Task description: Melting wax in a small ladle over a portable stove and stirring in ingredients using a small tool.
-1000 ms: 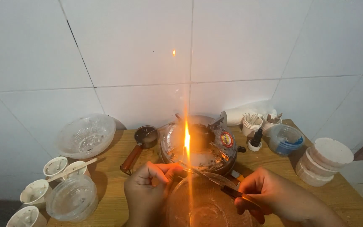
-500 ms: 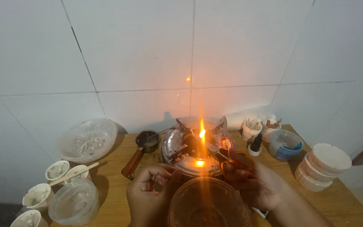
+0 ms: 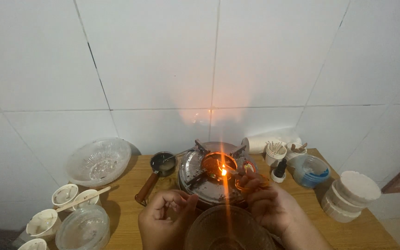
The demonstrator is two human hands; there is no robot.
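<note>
A wooden bench (image 3: 126, 194) stands against a white tiled wall (image 3: 163, 69), its far edge touching the tiles. At its middle sits a round metal stove (image 3: 211, 178) with a small flame (image 3: 223, 172) at its burner. The right hand (image 3: 267, 206) reaches to the stove's right rim, fingers curled round orange-handled scissors (image 3: 251, 183). The left hand (image 3: 165, 222) is loosely curled at the stove's near left side; whether it grips anything I cannot tell. A glass bowl (image 3: 228, 229) lies near, between the hands. Left of the stove stand a small pan (image 3: 160, 164) and a clear bowl (image 3: 99, 159); cups (image 3: 65, 194) crowd the near left edge. Right are a blue bowl (image 3: 312, 171) and white tubs (image 3: 350, 194) at the right edge. Bare wood shows between pan and cups.
</note>
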